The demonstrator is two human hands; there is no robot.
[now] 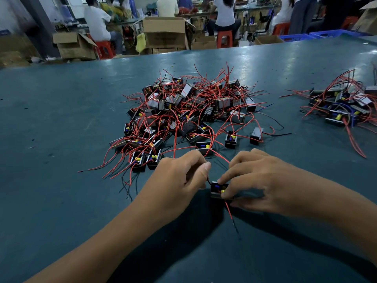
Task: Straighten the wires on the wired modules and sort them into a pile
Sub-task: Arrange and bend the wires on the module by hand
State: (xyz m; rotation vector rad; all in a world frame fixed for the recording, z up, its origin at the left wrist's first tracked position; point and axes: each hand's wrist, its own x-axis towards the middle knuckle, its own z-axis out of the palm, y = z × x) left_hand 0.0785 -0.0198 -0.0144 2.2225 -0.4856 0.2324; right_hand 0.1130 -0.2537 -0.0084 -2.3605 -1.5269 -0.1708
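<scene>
the step in hand looks like wire straightening on a single module [217, 189], which sits low on the table at about 6 o'clock from the big tangled heap [189, 115]. the right hand [263, 180] is clamped on the module, fingers curled over its top and side. the left hand [179, 178], close beside it at 9 o'clock, pinches the black wire [208, 181] that leaves the module's upper left corner. a red wire [229, 212] trails out from under the module toward 6 o'clock.

my reading is that the next move calls for drawing the pinched lead out through the fingers while the right hand keeps the body steady, then doing the same for the red one. after that the module should go to the smaller pile [342, 107], well apart at about 2 o'clock from the hands. most of the stock seems unsorted, so the task is probably early.

the surface is a dark teal table [61, 119], scuffed and a little shiny toward 12 o'clock. beyond its far edge stand cardboard boxes [164, 31], red stools [224, 38] and blue crates [295, 37], with several people seated or standing at benches, backs turned.
</scene>
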